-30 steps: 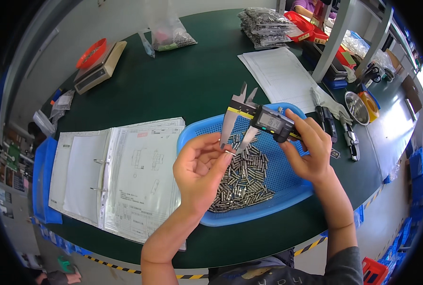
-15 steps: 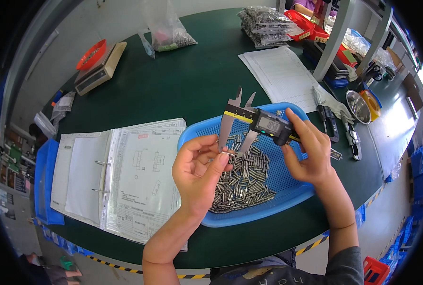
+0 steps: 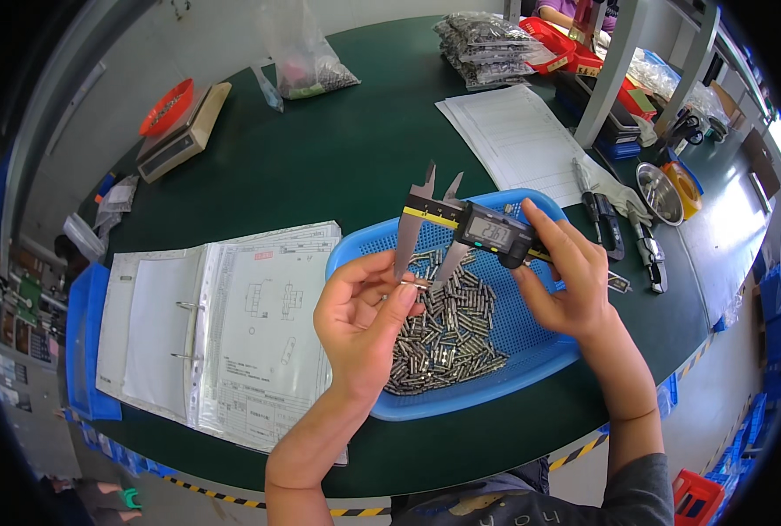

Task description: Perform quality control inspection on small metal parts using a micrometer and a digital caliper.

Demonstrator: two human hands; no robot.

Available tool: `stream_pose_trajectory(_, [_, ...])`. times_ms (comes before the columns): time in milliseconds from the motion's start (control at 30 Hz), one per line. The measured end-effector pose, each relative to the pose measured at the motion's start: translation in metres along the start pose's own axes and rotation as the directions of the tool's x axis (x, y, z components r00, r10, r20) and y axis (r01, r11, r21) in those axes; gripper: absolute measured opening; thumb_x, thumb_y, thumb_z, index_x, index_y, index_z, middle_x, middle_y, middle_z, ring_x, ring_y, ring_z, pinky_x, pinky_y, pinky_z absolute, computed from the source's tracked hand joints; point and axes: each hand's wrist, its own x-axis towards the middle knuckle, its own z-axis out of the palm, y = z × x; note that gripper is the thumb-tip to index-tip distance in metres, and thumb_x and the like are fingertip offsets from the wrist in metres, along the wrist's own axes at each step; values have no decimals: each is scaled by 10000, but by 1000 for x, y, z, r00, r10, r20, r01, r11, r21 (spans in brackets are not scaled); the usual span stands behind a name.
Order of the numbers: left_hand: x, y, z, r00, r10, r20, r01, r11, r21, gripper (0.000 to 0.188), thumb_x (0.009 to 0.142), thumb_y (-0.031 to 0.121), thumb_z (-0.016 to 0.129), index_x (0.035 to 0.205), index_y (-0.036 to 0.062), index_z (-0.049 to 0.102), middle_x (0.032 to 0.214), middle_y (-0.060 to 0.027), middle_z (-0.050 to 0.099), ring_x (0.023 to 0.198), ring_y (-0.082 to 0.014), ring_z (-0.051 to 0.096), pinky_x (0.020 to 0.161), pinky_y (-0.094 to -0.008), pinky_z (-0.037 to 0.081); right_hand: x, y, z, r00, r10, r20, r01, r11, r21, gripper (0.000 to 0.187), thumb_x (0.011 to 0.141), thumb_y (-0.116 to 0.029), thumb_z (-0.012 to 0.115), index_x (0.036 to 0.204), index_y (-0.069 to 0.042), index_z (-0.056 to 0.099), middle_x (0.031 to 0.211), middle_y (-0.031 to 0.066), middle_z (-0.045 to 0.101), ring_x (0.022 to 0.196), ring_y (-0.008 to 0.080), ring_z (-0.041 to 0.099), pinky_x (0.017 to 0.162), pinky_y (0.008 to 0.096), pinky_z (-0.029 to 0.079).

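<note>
My left hand (image 3: 355,329) pinches a small metal pin (image 3: 419,283) between thumb and forefinger. The pin lies between the lower jaws of a digital caliper (image 3: 487,230); whether both jaws touch it, I cannot tell. My right hand (image 3: 575,285) grips the caliper by its right end, with the thumb below and the fingers above. Both hands are over a blue perforated basket (image 3: 544,368), where a heap of similar metal pins (image 3: 452,333) fills the left and middle.
Left of the basket lies an open binder (image 3: 268,337) with a drawing. A scale (image 3: 184,131) bears a red dish (image 3: 167,107). Bagged parts (image 3: 482,48), paper sheets (image 3: 513,131), more measuring tools (image 3: 645,250) and a metal bowl (image 3: 660,193) lie farther off.
The caliper and both hands have shifted slightly left. Its display shows a different reading. The pin is still in my left hand.
</note>
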Motion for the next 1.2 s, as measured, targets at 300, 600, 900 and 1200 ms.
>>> stream_pose_trajectory(300, [1,1,-1,998,-56,-23,55,998,-22,318,746,-48,580,1043,-52,466,893,-119,573,791,-137,582,653,-249,525,-3,5,2,999,-9,-36,8,999,-35,514,581,-79,691,1054,44,531,618,73,504,457,141,455,407,232,357])
stream_pose_trajectory(600, [2,1,1,999,-34,22,34,999,0,303,756,-32,564,1041,-50,463,903,-111,559,805,-148,583,666,-248,514,-4,5,4,994,43,-98,-42,999,11,296,569,-126,727,805,-27,579,583,46,504,455,166,505,397,252,385])
stream_pose_trajectory(900, [3,1,-2,993,-104,64,108,992,-66,293,712,-37,482,1003,-51,455,910,-125,530,848,-181,540,700,-283,485,-7,7,5,992,38,-118,-39,999,-7,288,587,-187,719,794,-41,581,572,38,489,436,193,480,380,284,369])
stream_pose_trajectory(1200, [4,12,-14,862,-311,400,-423,-9,906,226,642,94,645,840,22,564,799,-115,509,761,-247,514,637,-341,417,-4,16,6,986,121,-116,-122,993,1,474,637,-133,691,1060,0,525,658,70,531,511,178,548,442,264,426])
